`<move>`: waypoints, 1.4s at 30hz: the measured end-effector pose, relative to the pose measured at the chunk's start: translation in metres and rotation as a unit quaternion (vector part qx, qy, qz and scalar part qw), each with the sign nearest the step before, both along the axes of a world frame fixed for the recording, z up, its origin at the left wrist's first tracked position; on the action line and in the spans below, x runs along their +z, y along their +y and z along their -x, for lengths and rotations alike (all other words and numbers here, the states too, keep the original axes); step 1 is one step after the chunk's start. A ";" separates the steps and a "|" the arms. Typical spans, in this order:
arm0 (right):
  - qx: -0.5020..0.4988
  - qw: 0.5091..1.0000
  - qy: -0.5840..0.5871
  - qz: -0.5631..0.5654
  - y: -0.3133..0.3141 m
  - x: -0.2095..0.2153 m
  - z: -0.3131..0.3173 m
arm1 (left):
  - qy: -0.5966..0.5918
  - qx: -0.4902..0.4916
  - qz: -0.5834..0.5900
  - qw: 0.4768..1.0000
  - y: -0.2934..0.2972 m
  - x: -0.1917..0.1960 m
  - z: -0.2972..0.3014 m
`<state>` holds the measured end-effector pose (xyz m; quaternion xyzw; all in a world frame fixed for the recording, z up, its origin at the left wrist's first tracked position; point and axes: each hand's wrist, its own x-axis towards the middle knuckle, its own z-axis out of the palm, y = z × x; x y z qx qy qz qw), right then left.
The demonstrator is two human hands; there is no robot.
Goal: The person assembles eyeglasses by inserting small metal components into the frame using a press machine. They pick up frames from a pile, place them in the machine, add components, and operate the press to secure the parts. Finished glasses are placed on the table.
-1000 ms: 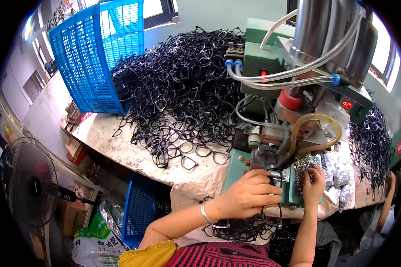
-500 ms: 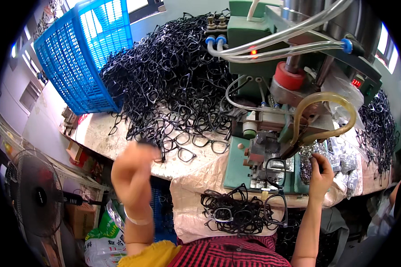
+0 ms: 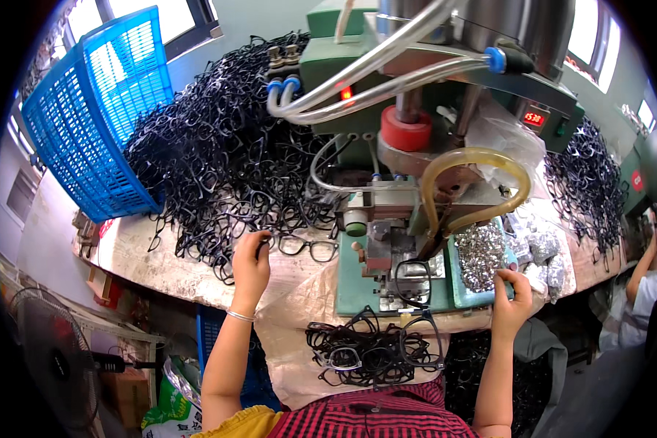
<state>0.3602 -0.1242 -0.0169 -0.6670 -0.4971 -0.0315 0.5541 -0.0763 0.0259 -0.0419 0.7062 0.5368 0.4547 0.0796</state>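
Note:
My left hand [image 3: 251, 269], its fingers pinched together, is at the front edge of a large pile of black eyeglass frames [image 3: 233, 139]. What is between its fingertips cannot be made out. A loose eyeglass frame [image 3: 308, 249] lies just right of them. My right hand [image 3: 513, 298] is closed in a pinch beside the right edge of a green tray [image 3: 474, 298] of small shiny metal parts [image 3: 482, 255]. Anything in that pinch is too small to name. Between my hands, one eyeglass frame [image 3: 418, 309] hangs sideways at the metal jig [image 3: 398, 255] of a green press.
A tangle of black eyeglass frames [image 3: 372, 349] rests on cloth at my lap. Left stands a tilted blue basket [image 3: 87, 124]. Clear hoses [image 3: 387, 91] and a yellowish tube [image 3: 522, 171] loop across the press. Plastic bags [image 3: 544, 248] lie right; a fan [image 3: 55, 358] stands lower left.
The view has shifted, so the scene sits further left. My left hand has swung to the edge of the pile. My right hand has drawn back from over the metal parts to the tray's edge.

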 end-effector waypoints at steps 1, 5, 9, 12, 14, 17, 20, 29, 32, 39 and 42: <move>0.002 1.000 0.013 0.004 -0.007 0.009 0.008 | -0.037 -0.008 0.031 0.999 -0.001 0.007 -0.007; 0.181 0.982 0.047 -0.012 0.020 0.060 0.051 | -0.237 -0.051 0.132 0.961 -0.007 0.022 -0.036; 0.243 0.959 0.140 -0.045 0.056 0.058 0.080 | -0.403 -0.106 0.115 0.902 -0.015 -0.008 -0.057; 0.263 0.929 0.256 -0.040 0.053 0.055 0.095 | -0.466 -0.100 0.116 0.872 -0.037 -0.022 -0.061; 0.261 0.916 0.298 -0.058 0.051 0.052 0.096 | -0.438 -0.112 0.105 0.885 -0.043 -0.013 -0.071; 0.289 0.889 0.354 -0.027 0.052 0.055 0.098 | -0.424 -0.265 -0.081 0.862 -0.056 0.076 -0.101; 0.320 0.864 0.389 -0.021 0.049 0.068 0.102 | -0.250 -0.378 -0.199 0.869 -0.057 0.143 -0.114; 0.235 0.968 0.071 0.048 0.032 0.067 0.061 | -0.039 -0.391 -0.181 0.902 -0.079 0.137 -0.138; -0.022 0.971 -0.177 0.161 0.035 0.017 0.017 | 0.028 -0.429 -0.187 0.883 -0.081 0.116 -0.155; -0.008 0.988 -0.138 0.066 0.040 -0.010 -0.006 | 0.027 -0.444 -0.212 0.870 -0.073 0.106 -0.162; 0.048 0.989 -0.129 0.048 0.055 -0.003 0.005 | 0.035 -0.406 -0.197 0.892 -0.087 0.097 -0.157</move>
